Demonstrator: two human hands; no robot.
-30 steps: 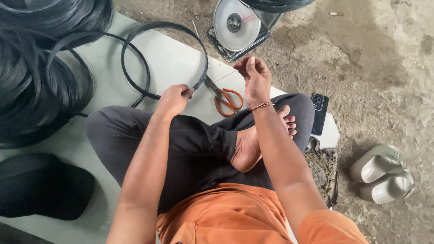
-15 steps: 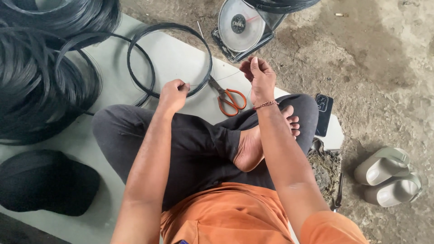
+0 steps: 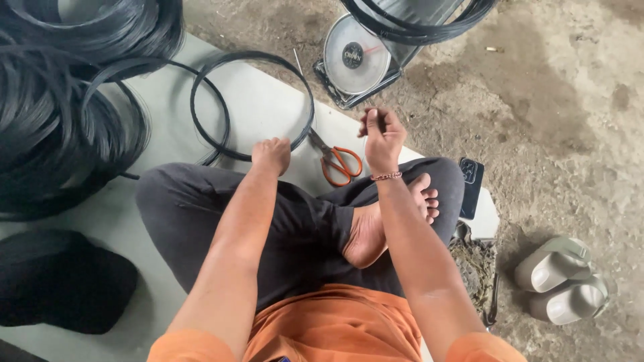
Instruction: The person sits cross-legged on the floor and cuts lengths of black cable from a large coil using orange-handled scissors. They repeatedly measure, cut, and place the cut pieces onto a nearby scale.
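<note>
Left hand [image 3: 272, 153] fingers clenched on wire hoop [image 3: 251, 106]; right hand [image 3: 381, 137] raised, fingers pinched.

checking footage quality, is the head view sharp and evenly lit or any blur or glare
Head view: soft even daylight, no hard shadows; the left hand on the black wire ring is sharp; the raised right hand is slightly smeared; mild glare on the round scale dial.

Head-mounted, pointing pretty much straight down over crossed legs [image 3: 302, 221]. Close enough for both forearms to fill the lower frame, mat [image 3: 268, 107] and dirt floor [image 3: 537, 121] up top. Just one view, nothing shared.
</note>
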